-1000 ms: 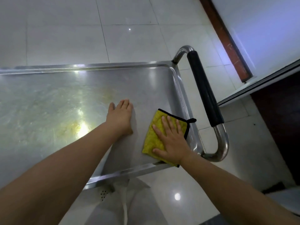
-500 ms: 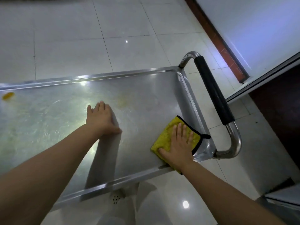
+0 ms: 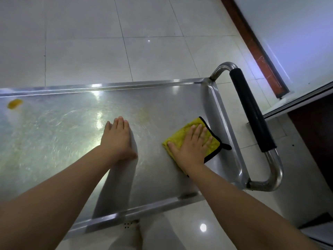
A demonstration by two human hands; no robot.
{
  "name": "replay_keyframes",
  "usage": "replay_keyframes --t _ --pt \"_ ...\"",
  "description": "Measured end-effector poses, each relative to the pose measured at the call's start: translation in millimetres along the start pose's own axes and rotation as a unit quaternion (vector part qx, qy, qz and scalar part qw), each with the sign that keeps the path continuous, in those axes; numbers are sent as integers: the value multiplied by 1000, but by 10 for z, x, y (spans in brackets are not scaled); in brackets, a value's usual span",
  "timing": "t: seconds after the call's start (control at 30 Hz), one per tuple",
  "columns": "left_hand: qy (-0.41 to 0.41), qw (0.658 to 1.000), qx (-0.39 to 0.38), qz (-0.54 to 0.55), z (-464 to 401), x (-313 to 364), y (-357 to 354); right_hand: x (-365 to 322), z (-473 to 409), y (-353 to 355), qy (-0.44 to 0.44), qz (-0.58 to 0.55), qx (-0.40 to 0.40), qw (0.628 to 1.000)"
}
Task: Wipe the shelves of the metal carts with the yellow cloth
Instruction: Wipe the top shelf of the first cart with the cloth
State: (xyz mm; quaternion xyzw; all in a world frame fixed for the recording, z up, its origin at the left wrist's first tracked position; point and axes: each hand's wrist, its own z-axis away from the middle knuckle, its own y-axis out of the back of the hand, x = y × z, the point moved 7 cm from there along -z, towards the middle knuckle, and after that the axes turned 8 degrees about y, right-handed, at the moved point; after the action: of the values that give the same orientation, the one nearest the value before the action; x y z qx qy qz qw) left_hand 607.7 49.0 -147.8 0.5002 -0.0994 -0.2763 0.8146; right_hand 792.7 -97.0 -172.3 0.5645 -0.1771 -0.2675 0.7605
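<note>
Head view, right hand [image 3: 191, 143] flat on fuzzy yellow cloth [image 3: 182, 135], left hand [image 3: 117, 139] flat (seemingly) on scuffed steel shelf [image 3: 63, 127]

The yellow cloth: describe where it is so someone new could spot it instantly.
Find the metal cart's top shelf, then its end by the black-padded handle. The yellow cloth lies flat there under the right hand, the only bright yellow, black-edged thing near that handle.

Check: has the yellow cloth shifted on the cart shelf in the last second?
Yes. The yellow cloth under the right hand slid away from the shelf's near rim, farther up the shelf alongside the black handle grip.
</note>
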Motion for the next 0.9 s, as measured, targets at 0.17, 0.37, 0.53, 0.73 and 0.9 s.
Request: replay_keyframes --t 0.17,0.37,0.53,0.73,0.9 --pt "8 1000 -22 -2 -82 20 -2 -180 -655 213 34 -5 4 999" --pt "17 999 -32 26 -143 17 3 -446 -1418 443 97 10 12 995" --pt "22 998 -43 51 -176 -15 -9 -647 -1766 500 200 56 6 978" --pt "31 997 -43 51 -200 -11 -10 -880 -1869 508 383 118 0 916" --pt "33 998 -49 38 -200 -7 -3 -1000 -1516 374 494 120 10 861"
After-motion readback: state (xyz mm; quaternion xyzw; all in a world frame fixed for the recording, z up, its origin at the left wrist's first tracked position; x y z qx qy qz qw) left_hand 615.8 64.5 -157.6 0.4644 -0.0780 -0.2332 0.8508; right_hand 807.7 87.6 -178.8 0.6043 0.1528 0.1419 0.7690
